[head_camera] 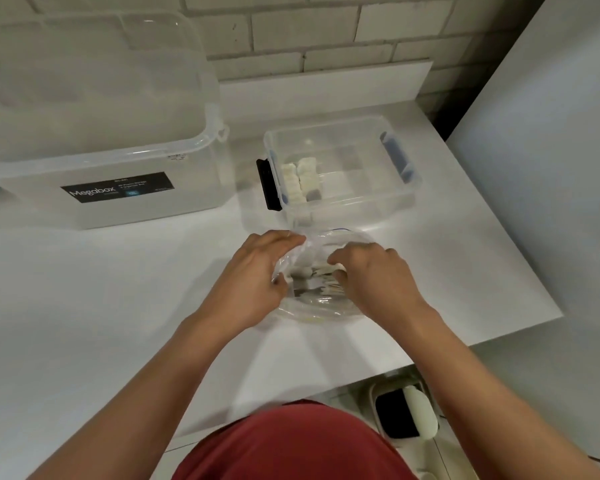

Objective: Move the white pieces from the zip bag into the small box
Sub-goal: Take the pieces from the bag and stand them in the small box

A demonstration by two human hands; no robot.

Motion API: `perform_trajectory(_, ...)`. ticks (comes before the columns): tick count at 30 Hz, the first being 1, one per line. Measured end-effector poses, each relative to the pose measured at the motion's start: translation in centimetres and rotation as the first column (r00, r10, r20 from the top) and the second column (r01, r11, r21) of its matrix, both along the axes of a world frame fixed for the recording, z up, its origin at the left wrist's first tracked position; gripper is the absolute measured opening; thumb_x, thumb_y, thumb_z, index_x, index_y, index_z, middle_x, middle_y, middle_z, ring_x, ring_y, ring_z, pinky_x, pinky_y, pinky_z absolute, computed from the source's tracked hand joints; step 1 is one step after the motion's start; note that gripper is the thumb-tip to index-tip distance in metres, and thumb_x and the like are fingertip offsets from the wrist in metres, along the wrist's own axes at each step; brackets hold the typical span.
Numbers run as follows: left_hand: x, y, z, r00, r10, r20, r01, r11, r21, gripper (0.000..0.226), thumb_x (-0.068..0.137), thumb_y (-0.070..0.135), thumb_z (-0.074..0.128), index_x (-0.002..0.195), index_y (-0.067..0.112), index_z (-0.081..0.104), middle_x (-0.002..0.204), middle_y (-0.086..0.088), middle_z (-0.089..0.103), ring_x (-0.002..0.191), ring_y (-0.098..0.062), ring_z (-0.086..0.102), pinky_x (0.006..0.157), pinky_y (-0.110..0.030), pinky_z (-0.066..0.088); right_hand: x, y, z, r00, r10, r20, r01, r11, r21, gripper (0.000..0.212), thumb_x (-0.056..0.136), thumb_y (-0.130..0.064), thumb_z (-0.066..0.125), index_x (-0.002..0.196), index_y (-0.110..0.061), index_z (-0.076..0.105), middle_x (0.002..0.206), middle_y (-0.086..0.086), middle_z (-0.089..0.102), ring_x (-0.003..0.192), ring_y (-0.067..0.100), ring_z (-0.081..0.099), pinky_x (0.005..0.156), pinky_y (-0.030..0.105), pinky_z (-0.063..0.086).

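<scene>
Gripping the zip bag by its edge with your left hand, you curl your right hand round white pieces inside it, just beside the small box.

White pieces in a clear small box with blue latches; white table.

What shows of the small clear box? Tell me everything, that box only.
The small box stands lidless on the white counter, beyond the zip bag and right of the large clear container. It looks like clear plastic, rectangular, with a black latch on its left end and a blue latch on its right. Two short rows of white pieces lie inside at the left end. Neither the left hand nor the right hand touches it.
</scene>
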State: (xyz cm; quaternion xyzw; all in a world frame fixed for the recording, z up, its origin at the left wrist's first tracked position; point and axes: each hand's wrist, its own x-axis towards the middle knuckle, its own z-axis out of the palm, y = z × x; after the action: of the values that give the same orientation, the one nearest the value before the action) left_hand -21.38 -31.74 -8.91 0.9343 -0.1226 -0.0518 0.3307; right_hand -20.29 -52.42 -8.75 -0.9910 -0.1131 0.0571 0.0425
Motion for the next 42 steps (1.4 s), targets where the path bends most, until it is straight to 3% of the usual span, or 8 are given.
perform_trajectory(8,0.0,0.0,0.0,0.999,-0.035,-0.003,0.034,0.994,-0.099,0.068,0.081,-0.009,0.056,0.129,0.038,0.064,0.137,0.014,0.054,0.125,-0.010,0.053,0.102,-0.017,0.040,1.3,1.7,-0.9,0.999,0.050,-0.018,-0.050,0.999,-0.011,0.023,0.097,-0.021,0.056,0.111,-0.027,0.073,0.118,-0.002,0.067,0.096,0.035,0.068,0.066,0.033,0.043)
perform_trajectory(12,0.2,0.3,0.4,0.995,0.051,-0.091,-0.066,0.983,-0.169,0.055,0.089,-0.007,0.054,0.115,0.037,0.075,0.135,0.013,0.057,0.121,-0.004,0.056,0.092,0.002,0.034,-0.3,0.2,1.1,0.998,-0.052,0.039,0.040,0.964,0.264,0.012,0.095,-0.033,0.064,0.103,-0.032,0.073,0.102,-0.011,0.075,0.092,0.022,0.069,0.076,0.036,0.055)
perform_trajectory(14,0.2,0.4,0.9,0.983,0.107,-0.152,-0.141,0.963,-0.232,0.042,0.091,0.003,0.062,0.117,0.034,0.076,0.132,0.018,0.060,0.120,0.000,0.057,0.093,0.000,0.035,-1.2,-0.8,2.4,0.985,-0.161,-0.061,0.167,0.799,0.578,0.003,0.093,-0.029,0.072,0.094,-0.030,0.074,0.089,-0.015,0.075,0.079,0.013,0.070,0.075,0.030,0.056)
perform_trajectory(16,0.2,0.3,1.4,0.964,0.126,-0.233,-0.202,0.920,-0.337,0.024,0.091,0.021,0.073,0.110,0.034,0.078,0.125,0.024,0.065,0.114,0.006,0.059,0.090,-0.010,0.040,-1.8,-1.3,3.5,0.930,-0.182,-0.319,0.367,0.415,0.833,0.001,0.093,-0.020,0.075,0.093,-0.019,0.075,0.080,-0.006,0.076,0.073,0.012,0.071,0.072,0.029,0.059)
perform_trajectory(18,0.2,0.0,2.0,0.945,0.101,-0.311,-0.239,0.863,-0.445,0.014,0.090,0.035,0.075,0.102,0.034,0.081,0.117,0.025,0.068,0.106,0.008,0.062,0.078,-0.017,0.043,-2.3,-1.4,3.8,0.872,-0.103,-0.479,0.488,0.107,0.866,0.006,0.094,-0.011,0.074,0.098,-0.007,0.074,0.082,0.009,0.077,0.076,0.019,0.074,0.076,0.033,0.063)
perform_trajectory(21,0.2,-0.5,2.8,0.938,0.062,-0.342,-0.233,0.843,-0.485,0.013,0.090,0.038,0.073,0.097,0.030,0.082,0.117,0.024,0.069,0.100,0.004,0.065,0.069,-0.019,0.042,-2.7,-0.8,3.2,0.844,-0.095,-0.528,0.526,-0.050,0.849,0.018,0.094,-0.006,0.072,0.107,0.006,0.068,0.085,0.018,0.075,0.075,0.023,0.074,0.079,0.035,0.062)
perform_trajectory(35,0.3,-0.4,2.4,0.940,0.073,-0.333,-0.231,0.855,-0.464,0.019,0.090,0.030,0.077,0.073,0.023,0.077,0.105,0.010,0.074,0.080,-0.012,0.062,0.058,-0.022,0.046,-3.0,-0.6,3.6,0.837,-0.050,-0.544,0.537,-0.108,0.836,0.013,0.096,0.001,0.067,0.102,-0.006,0.077,0.090,0.011,0.075,0.082,0.027,0.076,0.081,0.033,0.060)
perform_trajectory(42,0.0,-0.4,2.4,0.934,0.076,-0.349,-0.249,0.839,-0.484,0.016,0.092,0.027,0.074,0.078,0.024,0.081,0.100,0.013,0.074,0.076,-0.012,0.058,0.051,-0.023,0.048,-2.5,-0.7,3.9,0.898,-0.236,-0.371,0.406,0.121,0.906,0.022,0.096,-0.003,0.069,0.112,-0.017,0.073,0.088,0.008,0.073,0.082,0.020,0.076,0.079,0.034,0.064)
